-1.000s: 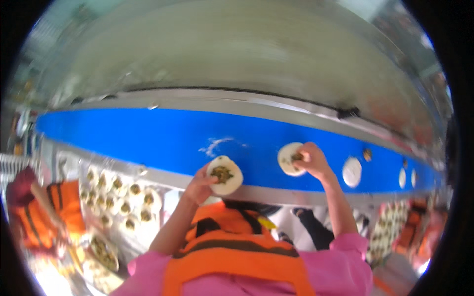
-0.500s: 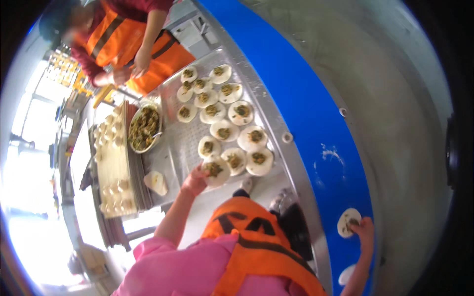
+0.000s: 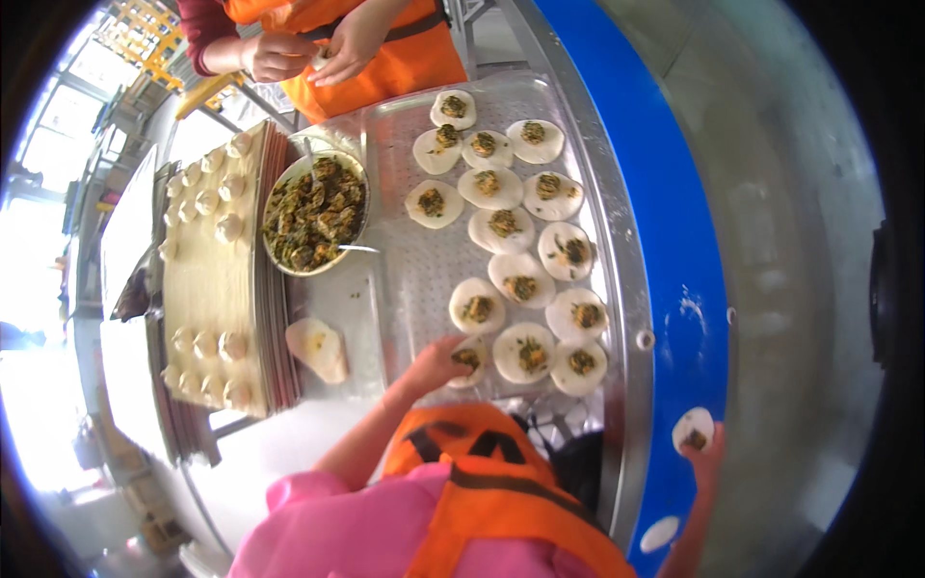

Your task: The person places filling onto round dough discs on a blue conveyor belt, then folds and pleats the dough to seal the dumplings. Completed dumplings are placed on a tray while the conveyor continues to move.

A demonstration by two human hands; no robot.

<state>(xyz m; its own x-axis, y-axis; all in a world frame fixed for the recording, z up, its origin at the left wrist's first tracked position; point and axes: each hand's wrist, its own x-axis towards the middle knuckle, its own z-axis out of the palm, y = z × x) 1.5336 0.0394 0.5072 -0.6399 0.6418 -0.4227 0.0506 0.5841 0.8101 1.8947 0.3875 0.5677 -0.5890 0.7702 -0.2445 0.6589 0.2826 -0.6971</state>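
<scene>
Now left hand [image 3: 438, 364] on tray-edge wrapper [image 3: 469, 359]; view closer.

No packages, labels, signs or screens are showing anywhere in this view, whether near, far, left or right.

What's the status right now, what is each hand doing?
Left hand grip on a filled dough round at the steel tray. Right hand grip on another filled round over the blue belt. Nothing in the way.
</scene>
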